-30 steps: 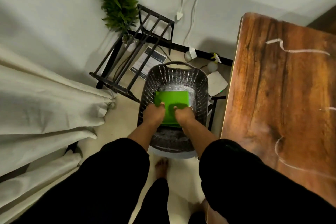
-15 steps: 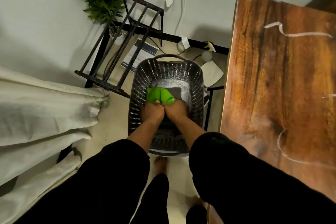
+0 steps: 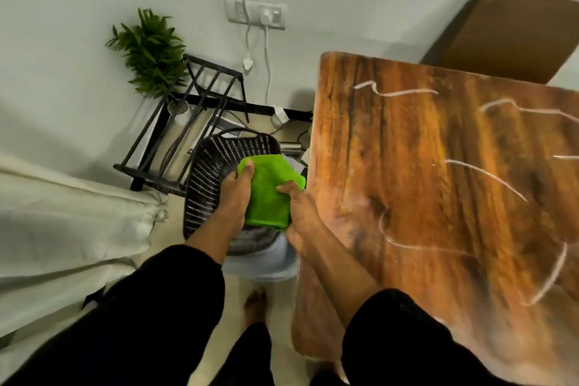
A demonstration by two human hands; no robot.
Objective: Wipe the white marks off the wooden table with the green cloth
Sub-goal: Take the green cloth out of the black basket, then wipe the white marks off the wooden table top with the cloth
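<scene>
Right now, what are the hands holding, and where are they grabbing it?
Both hold the green cloth above the dark basket. The left hand grips its left edge, the right hand its right edge.

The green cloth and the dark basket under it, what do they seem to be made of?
The green cloth looks like soft microfibre or terry: matte, fuzzy pile, folding limply. The dark basket is probably moulded plastic: stiff wall, regular rows of small holes, a slight sheen. Neither is certain from the look alone.

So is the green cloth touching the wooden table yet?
Apart. In the head view the green cloth is held between the left hand and right hand over the basket, short of the wooden table edge.
</scene>
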